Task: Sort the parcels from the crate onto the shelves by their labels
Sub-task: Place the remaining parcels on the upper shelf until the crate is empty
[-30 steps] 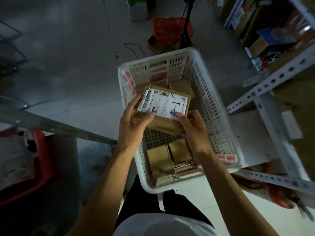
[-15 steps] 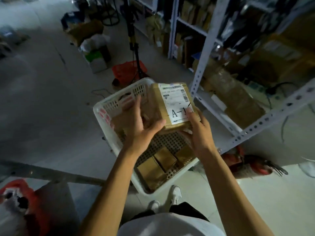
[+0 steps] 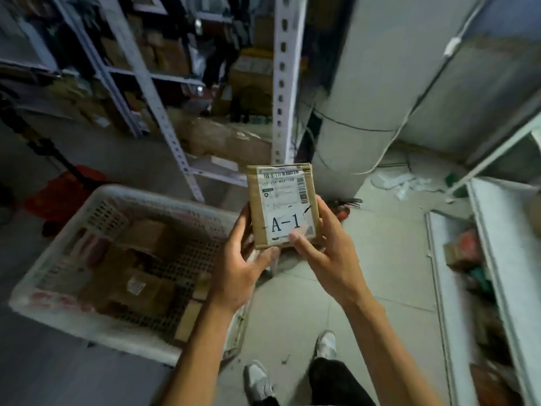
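A small brown cardboard parcel with a white label reading "A-1" is held up in front of me, label facing the camera. My right hand grips its lower right side, thumb on the label. My left hand holds its lower left edge from beneath. The white perforated crate stands on the floor to the left, below my left forearm. Several brown parcels lie inside it.
Grey metal shelving packed with boxes rises straight ahead. A second shelf unit with goods runs along the right edge. A round white pillar stands behind the parcel. An orange object and a dark tripod leg are at left. My shoes are below.
The parcel has been lifted out of the crate and carried right, clear of its rim. My view has swung right, from the crate toward the pillar and shelving.
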`<control>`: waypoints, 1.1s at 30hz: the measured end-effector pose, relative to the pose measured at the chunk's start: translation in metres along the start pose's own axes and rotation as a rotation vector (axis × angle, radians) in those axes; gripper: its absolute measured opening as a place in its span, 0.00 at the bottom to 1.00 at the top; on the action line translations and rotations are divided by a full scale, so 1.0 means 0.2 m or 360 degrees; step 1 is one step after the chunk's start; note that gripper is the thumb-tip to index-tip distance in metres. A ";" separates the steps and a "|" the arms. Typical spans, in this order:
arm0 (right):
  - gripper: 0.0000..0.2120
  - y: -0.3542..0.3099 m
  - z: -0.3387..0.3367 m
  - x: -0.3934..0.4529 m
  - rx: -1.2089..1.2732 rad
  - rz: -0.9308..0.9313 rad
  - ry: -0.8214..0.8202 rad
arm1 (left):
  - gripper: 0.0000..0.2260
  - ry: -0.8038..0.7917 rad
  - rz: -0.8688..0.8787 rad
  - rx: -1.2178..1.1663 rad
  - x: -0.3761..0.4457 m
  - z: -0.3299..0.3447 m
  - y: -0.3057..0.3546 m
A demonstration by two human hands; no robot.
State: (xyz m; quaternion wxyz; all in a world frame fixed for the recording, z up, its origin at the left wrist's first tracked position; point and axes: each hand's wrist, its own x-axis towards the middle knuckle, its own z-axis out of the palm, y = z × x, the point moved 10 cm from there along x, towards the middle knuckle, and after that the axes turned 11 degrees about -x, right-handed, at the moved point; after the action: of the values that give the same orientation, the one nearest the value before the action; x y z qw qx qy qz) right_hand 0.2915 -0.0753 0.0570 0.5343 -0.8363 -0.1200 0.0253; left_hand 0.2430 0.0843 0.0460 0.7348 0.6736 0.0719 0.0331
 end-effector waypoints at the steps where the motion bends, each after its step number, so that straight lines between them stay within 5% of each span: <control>1: 0.35 0.04 -0.10 -0.03 -0.0021 0.0025 0.0093 | 0.32 -0.0076 0.0019 -0.0022 0.02 0.10 0.01; 13: 0.28 0.12 -1.66 -0.42 -0.0414 0.0097 0.1136 | 0.35 -0.1086 0.0421 0.0013 0.21 1.73 0.48; 20: 0.34 0.11 -2.49 -0.75 -0.0624 0.0125 0.1573 | 0.41 -0.1523 0.0752 -0.0090 0.09 2.68 0.81; 33: 0.37 0.14 -3.34 -1.27 -0.1214 0.0428 0.2029 | 0.39 -0.2007 0.0994 -0.0200 -0.24 3.84 0.92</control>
State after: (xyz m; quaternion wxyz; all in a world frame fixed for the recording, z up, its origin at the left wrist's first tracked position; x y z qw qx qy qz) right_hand 0.1649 -0.7369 0.2954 0.1659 -0.8235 0.3151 -0.4417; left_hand 0.3207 -0.6619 0.2949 0.6301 0.5097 -0.5663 -0.1501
